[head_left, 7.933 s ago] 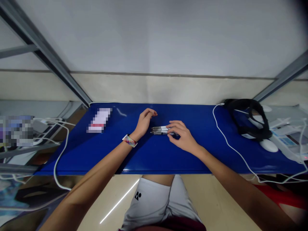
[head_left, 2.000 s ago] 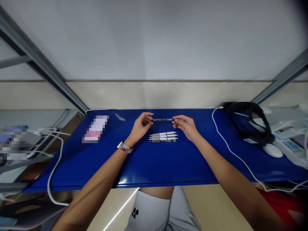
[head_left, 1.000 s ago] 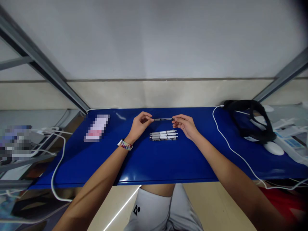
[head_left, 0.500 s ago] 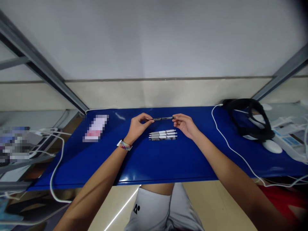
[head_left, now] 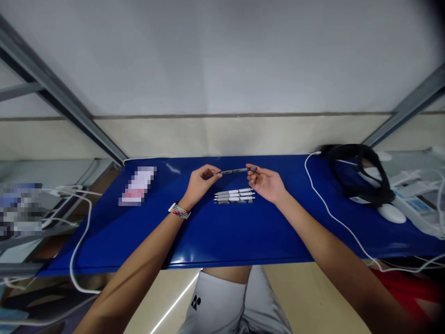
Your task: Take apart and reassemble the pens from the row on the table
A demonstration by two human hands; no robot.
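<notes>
Pens (head_left: 234,195), slim, white and grey, were ranged side by side on a glossy blue tabletop (head_left: 239,239)

Just beyond, a slim grey-and-black pen (head_left: 235,171) was held nearly level. Its left end was pinched between closed thumb and fingertips of the bare left hand (head_left: 202,182), its right end by the closed fingertips of the bare right hand (head_left: 267,184). Behind, a cream wall strip (head_left: 229,135) was seen.
</notes>
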